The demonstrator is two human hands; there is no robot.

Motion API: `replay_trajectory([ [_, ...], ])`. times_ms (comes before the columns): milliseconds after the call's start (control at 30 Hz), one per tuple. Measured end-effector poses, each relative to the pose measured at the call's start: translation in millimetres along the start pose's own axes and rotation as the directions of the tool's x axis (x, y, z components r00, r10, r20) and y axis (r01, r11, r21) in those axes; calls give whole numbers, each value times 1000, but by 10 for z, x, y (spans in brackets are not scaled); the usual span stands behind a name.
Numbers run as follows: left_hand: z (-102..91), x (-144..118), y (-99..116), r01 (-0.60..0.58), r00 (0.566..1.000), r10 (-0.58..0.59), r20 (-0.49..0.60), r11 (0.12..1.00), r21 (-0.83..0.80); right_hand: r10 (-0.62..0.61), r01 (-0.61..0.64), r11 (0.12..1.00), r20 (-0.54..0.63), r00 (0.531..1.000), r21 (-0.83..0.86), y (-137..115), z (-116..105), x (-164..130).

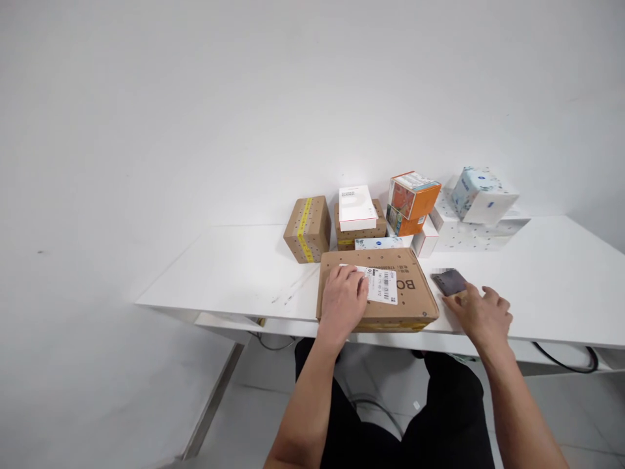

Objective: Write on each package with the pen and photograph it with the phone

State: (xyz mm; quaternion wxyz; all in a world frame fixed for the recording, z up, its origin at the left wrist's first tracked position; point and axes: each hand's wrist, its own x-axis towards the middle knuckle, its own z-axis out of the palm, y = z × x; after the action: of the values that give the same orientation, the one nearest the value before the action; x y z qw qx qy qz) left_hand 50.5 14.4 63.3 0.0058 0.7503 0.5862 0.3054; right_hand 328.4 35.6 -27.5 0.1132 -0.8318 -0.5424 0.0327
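Nearest me, the flat cardboard parcel (385,290) lies at the table (234,270) edge. My left hand (342,303) rests open and flat on its top, touching the white label (381,284). Just right of the parcel, my right hand (483,316), fingers loosely spread, touches a dark phone (449,282). Behind the parcel stand several smaller boxes (359,218).
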Motion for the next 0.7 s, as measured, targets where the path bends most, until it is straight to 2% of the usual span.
replay_trajectory([
  [133,2,-2,2,-1,1000,1,1,1000,7,-16,15,1000,116,993,3,113,22,34],
  [367,-1,-12,7,-5,1000,6,-13,1000,7,-32,28,997,63,997,71,139,33,62],
  [433,-7,-10,13,0,1000,0,-7,1000,12,-11,5,990,46,999,140,178,12,19],
  [500,-12,-9,16,-4,1000,4,-6,1000,16,33,-44,956,42,999,290,229,-25,-53],
  [567,-13,-8,15,-10,1000,11,-10,1000,17,104,-122,841,64,992,527,268,-86,-153],
  [633,-11,-8,12,-12,1000,12,-10,1000,19,159,-212,618,143,977,757,272,-177,-272],
  [700,-8,-9,12,-7,1000,7,-10,1000,20,107,-252,366,229,968,896,230,-300,-401],
])
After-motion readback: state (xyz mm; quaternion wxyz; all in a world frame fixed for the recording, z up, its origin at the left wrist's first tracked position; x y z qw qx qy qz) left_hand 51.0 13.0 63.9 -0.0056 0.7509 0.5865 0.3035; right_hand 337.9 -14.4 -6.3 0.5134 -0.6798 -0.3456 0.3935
